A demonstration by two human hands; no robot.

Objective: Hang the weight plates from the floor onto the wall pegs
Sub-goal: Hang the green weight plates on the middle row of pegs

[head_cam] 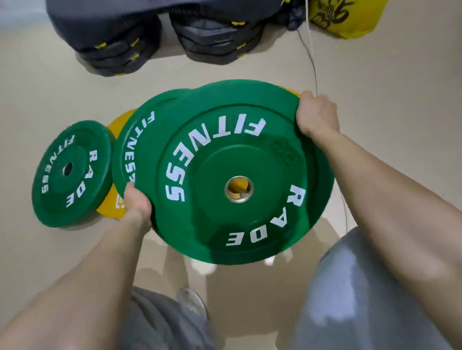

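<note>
Shorts [359, 288], grey, nearest, below both grips; blurred shoe [191, 299] between the knees. Left hand [136, 204] curled round near-left rim of large green plate [237, 153]. Right hand [317, 116] clamped on far-right rim of same plate, opposite the left grip. Plate face up between the two grips, tilted, near edge clear of beige floor [391, 77], shadow beneath. White RADE FITNESS lettering; metal-ringed centre hole [238, 189] midway between grips, yellow showing through. Second green plate [134, 131] directly under, poking out just beyond left grip. Yellow plate [109, 205] lowest in the pile, seen beside left grip and just past right grip. Small green plate [67, 172] further out from left grip, touching the yellow plate's edge. Thin cord [312, 54] running away from right grip. Farthest: stacked black pads [121, 53] and yellow bag [350, 11].
</note>
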